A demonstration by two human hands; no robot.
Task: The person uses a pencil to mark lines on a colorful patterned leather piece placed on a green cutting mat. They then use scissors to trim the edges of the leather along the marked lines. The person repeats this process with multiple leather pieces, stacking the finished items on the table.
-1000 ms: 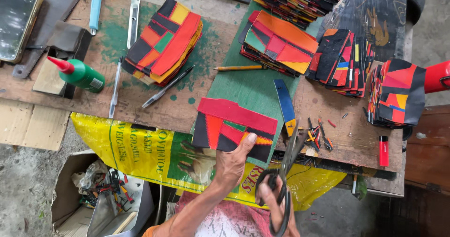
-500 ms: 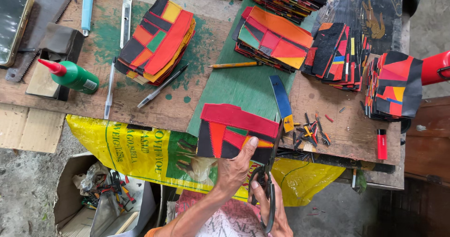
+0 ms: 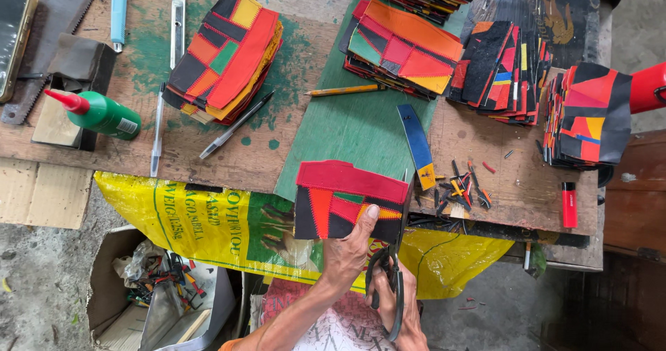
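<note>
A patchwork piece (image 3: 345, 200) is lying over the near edge of the workbench (image 3: 229, 157), pinched by the left hand (image 3: 347, 250), thumb on top. The right hand (image 3: 402, 302), fingers curled through black scissors (image 3: 392, 275), is working along the piece's right edge. A blue strip (image 3: 417, 145) is lying just right of the piece, a pen (image 3: 236, 124) to its left.

Single head-worn view, looking steeply down from above at close range onto the work surface (image 3: 208, 164) and hands.

Bare forearms; an orange sleeve edge (image 3: 232, 344) shows below.
</note>
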